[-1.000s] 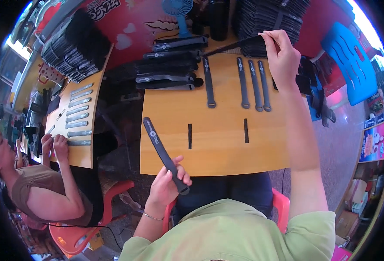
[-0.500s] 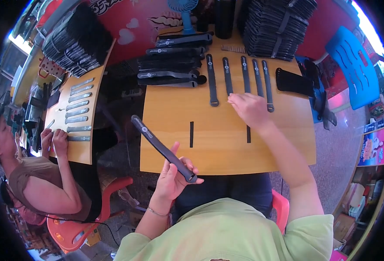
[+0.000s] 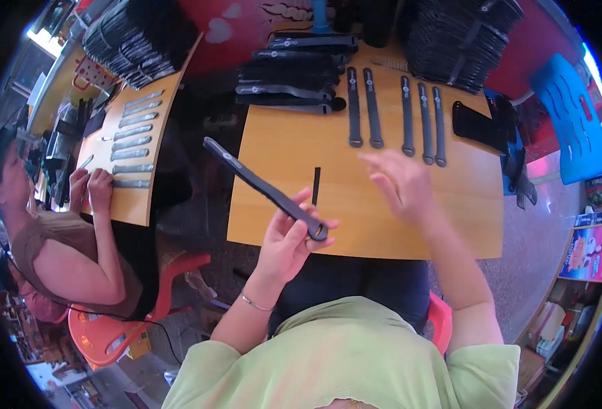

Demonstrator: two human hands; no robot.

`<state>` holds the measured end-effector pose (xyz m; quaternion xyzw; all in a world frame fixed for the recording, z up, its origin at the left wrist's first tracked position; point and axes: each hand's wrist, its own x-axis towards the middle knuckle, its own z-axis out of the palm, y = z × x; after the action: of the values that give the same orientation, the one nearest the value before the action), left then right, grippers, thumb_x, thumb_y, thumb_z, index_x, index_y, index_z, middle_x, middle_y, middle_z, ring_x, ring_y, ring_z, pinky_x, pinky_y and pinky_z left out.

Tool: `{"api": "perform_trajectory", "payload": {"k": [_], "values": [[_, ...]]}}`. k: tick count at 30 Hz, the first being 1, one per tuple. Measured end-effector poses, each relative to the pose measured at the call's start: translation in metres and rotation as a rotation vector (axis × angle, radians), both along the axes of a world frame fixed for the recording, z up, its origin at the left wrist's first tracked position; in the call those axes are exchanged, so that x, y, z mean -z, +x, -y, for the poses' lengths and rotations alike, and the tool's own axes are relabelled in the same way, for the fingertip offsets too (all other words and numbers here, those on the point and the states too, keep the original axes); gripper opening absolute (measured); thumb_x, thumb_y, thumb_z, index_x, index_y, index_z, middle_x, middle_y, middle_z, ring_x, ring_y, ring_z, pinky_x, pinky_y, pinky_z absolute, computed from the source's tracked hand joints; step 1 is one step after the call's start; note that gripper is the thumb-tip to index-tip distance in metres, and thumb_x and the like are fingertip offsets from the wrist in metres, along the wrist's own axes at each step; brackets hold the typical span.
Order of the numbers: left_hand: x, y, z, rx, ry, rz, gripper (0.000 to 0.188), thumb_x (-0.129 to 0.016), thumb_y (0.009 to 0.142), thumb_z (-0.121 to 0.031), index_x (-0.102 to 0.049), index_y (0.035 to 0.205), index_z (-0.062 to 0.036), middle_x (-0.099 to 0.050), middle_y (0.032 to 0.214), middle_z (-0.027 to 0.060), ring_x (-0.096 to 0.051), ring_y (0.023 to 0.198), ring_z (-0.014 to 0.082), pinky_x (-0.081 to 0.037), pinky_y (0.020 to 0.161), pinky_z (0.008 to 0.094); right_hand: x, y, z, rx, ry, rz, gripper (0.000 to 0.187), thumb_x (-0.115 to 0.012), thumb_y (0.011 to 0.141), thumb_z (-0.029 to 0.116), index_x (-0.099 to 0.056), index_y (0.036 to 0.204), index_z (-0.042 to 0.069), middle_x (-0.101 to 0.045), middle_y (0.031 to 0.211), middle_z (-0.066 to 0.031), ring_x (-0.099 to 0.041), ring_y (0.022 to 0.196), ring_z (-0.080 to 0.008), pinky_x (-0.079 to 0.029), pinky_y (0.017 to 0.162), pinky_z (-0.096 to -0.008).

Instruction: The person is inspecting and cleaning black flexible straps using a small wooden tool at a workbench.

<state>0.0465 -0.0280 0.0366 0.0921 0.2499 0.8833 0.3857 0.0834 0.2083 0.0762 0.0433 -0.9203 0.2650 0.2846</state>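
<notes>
My left hand (image 3: 289,238) grips a dark grey strap (image 3: 257,184) near its slotted end, between thumb and fingers. The strap slants up and to the left over the table's near left part. My right hand (image 3: 404,187) hovers over the right half of the table with its fingers apart and nothing seen in them. Beyond it, several similar straps lie upright in a row, among them a left one (image 3: 354,109), one close beside it (image 3: 372,109) and a middle one (image 3: 407,116). A short black strip (image 3: 317,185) lies on the tabletop beside my left hand.
Piles of dark straps (image 3: 287,75) and a tall bundled black stack (image 3: 454,44) stand at the table's (image 3: 263,218) far side. A black flat piece (image 3: 478,126) lies at the right edge, near a blue chair (image 3: 570,119). At a left table, a co-worker (image 3: 76,259) handles straps.
My right hand has let go of the second strap in the row and drawn back toward me. That strap now lies closer to the leftmost one. The head view has shifted slightly.
</notes>
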Motion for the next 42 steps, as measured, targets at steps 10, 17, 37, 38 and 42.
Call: {"api": "perform_trajectory", "payload": {"k": [10,17,37,38,42], "values": [[-0.015,0.009,-0.029,-0.216,-0.064,-0.143,0.05,-0.055,0.09,-0.002,-0.036,0.136,-0.007,-0.057,0.108,0.008,-0.057,0.11,0.03,-0.054,0.09,0.0422,-0.012,0.055,0.073,-0.001,-0.27,0.123,0.043,-0.064,0.08,0.004,-0.057,0.122,0.011,-0.061,0.072,-0.0064,-0.058,0.061,-0.0214,-0.047,0.054,-0.0328],[-0.017,0.015,-0.033,-0.302,-0.106,-0.21,0.044,-0.056,0.089,0.0,-0.041,0.13,-0.0045,-0.061,0.103,0.0097,-0.058,0.108,0.028,-0.054,0.089,0.0419,-0.007,0.058,0.082,0.059,-0.291,0.03,0.046,-0.069,0.078,0.005,-0.058,0.122,0.012,-0.065,0.079,-0.0061,-0.062,0.064,-0.0203,-0.049,0.055,-0.0326],[-0.011,0.019,-0.033,-0.513,-0.334,-0.63,0.041,-0.057,0.085,0.01,-0.046,0.122,-0.0022,-0.058,0.109,0.0175,-0.06,0.102,0.0226,-0.051,0.086,0.0309,-0.002,0.055,0.091,0.082,-0.441,0.118,0.035,-0.064,0.082,0.003,-0.06,0.116,0.01,-0.066,0.075,-0.0084,-0.065,0.064,-0.0215,-0.049,0.056,-0.0317],[-0.012,0.019,-0.033,-0.512,-0.334,-0.629,0.041,-0.057,0.085,0.01,-0.046,0.122,-0.0022,-0.058,0.109,0.0175,-0.06,0.102,0.0226,-0.051,0.086,0.0309,-0.003,0.055,0.091,0.072,-0.525,0.174,0.034,-0.062,0.083,0.003,-0.06,0.115,0.01,-0.066,0.074,-0.0087,-0.065,0.063,-0.0212,-0.049,0.055,-0.0311],[-0.007,0.019,-0.028,-0.589,-0.431,-0.834,0.043,-0.057,0.084,0.012,-0.045,0.124,-0.0004,-0.052,0.106,0.0116,-0.059,0.105,0.023,-0.05,0.085,0.0295,-0.005,0.054,0.098,0.058,-0.859,0.347,0.031,-0.061,0.085,0.003,-0.059,0.115,0.009,-0.066,0.073,-0.0093,-0.065,0.063,-0.0203,-0.049,0.054,-0.0304]]}}
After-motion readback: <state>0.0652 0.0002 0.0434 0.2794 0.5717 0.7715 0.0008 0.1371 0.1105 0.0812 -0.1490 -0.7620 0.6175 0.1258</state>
